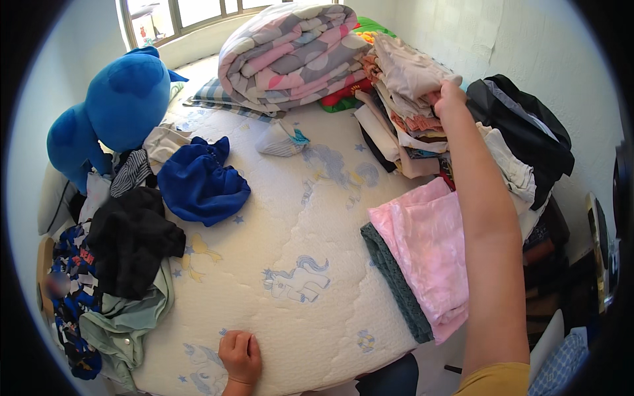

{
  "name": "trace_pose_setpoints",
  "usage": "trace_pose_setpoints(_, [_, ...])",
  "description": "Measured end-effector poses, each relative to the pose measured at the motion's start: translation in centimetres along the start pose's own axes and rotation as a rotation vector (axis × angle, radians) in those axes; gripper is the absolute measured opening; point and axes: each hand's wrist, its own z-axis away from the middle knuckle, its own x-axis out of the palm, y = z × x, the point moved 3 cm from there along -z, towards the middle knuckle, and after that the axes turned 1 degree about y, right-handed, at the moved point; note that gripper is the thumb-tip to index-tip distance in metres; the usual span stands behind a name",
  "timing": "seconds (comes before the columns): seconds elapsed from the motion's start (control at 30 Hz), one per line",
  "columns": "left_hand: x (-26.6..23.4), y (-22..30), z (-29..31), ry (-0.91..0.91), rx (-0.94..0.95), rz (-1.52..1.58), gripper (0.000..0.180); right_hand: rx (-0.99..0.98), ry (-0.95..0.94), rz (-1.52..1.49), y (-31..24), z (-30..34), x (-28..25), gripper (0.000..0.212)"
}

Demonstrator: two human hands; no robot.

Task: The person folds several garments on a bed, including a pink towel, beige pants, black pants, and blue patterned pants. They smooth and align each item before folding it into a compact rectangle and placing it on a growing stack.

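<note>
My right hand (451, 98) is stretched far out to the right. Its fingers are closed on the edge of a beige folded garment (403, 63) lying on top of a tall stack of folded clothes (413, 135). Curled into a loose fist, my left hand (240, 356) rests on the near edge of the mattress (264, 224) and holds nothing. Beside my right forearm lies a folded shiny pink garment (422, 244) on top of a dark green one (395, 280).
Crumpled clothes lie at left, among them a royal blue garment (201, 181) and a black one (132, 241). Behind them sits a blue plush toy (129, 99). A rolled quilt (284, 59) lies by the window. Black clothing (522, 125) is heaped against the right wall.
</note>
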Motion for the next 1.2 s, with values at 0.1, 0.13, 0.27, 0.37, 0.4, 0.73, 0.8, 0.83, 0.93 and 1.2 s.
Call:
trace_pose_setpoints(0.1, [0.3,-0.6,0.7,-0.012,-0.025,-0.011,0.007,-0.066,0.067,-0.006,-2.2,2.0,0.5,0.038])
trace_pose_setpoints(0.13, [0.2,-0.6,0.7,-0.008,-0.027,-0.012,0.007,-0.164,0.075,0.162,-2.8,2.3,0.2,0.037])
trace_pose_setpoints(0.27, [0.5,-0.2,0.2,0.004,0.005,0.010,0.008,-0.535,0.157,0.784,-3.8,-0.7,-3.0,0.036])
trace_pose_setpoints(0.37, [0.2,-0.5,0.6,-0.004,-0.014,-0.006,0.009,-0.737,0.170,1.137,-3.3,1.1,-2.7,0.038])
trace_pose_setpoints(0.4, [0.1,-0.6,0.6,-0.019,-0.018,-0.026,0.010,-0.805,0.159,1.240,-3.6,3.5,-2.4,0.038])
trace_pose_setpoints(0.73, [-0.5,0.1,0.1,-0.012,0.085,-0.053,0.013,-0.414,-0.979,0.934,8.8,29.3,-9.0,0.032])
trace_pose_setpoints(0.8, [-0.6,-0.2,0.4,-0.003,0.085,-0.058,0.013,-0.354,-1.206,1.049,11.8,37.7,-11.9,0.031])
trace_pose_setpoints(0.83, [-0.6,-0.4,0.5,0.002,0.086,-0.051,0.013,-0.448,-1.219,1.067,12.4,40.9,-13.3,0.034])
trace_pose_setpoints(0.93, [-0.5,-0.4,0.5,0.008,0.075,0.006,0.010,-0.463,-1.199,1.224,15.8,47.1,-16.9,0.041])
trace_pose_setpoints(1.2, [-1.5,-2.2,0.5,-0.076,-0.075,0.290,0.008,-0.892,-0.865,1.454,17.3,53.8,-17.7,0.044])
